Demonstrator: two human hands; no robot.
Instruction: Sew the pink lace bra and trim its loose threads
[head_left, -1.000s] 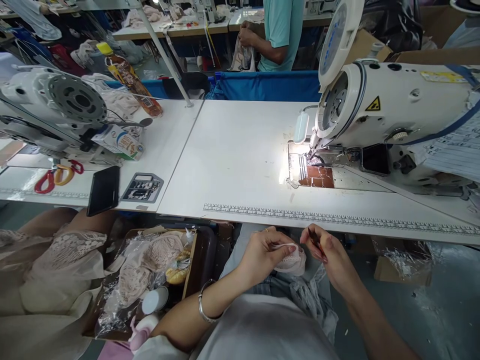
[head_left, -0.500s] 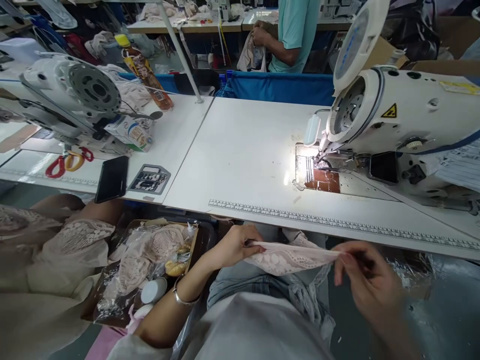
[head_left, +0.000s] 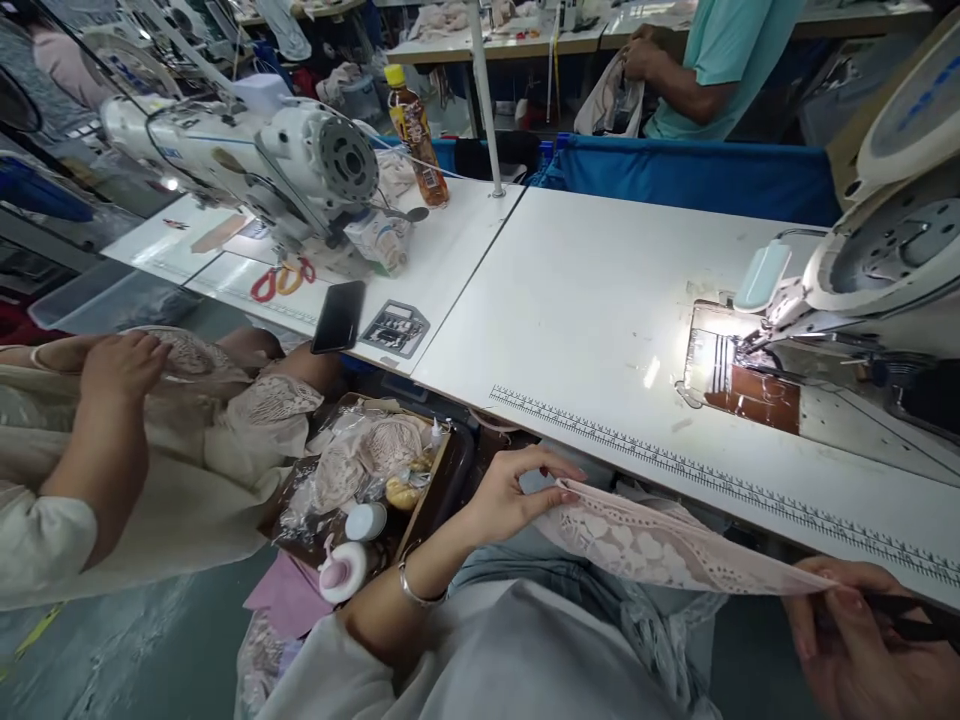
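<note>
A pale pink lace fabric piece is stretched above my lap, just in front of the table edge. My left hand, with a bangle on the wrist, pinches its left end between thumb and fingers. At the lower right, my right hand pinches the other end. Something dark shows behind the right thumb, and I cannot tell what it is. A sewing machine with its lamp lit stands on the white table beyond my hands.
On my left sits a co-worker with lace on the lap. Between us is a box of lace pieces and a white jar. A phone, red-handled scissors and a drink bottle lie or stand on the table's left part.
The view has swung left. My hands are farther apart and the lace is drawn out longer between them. The co-worker's raised hand has come into view.
</note>
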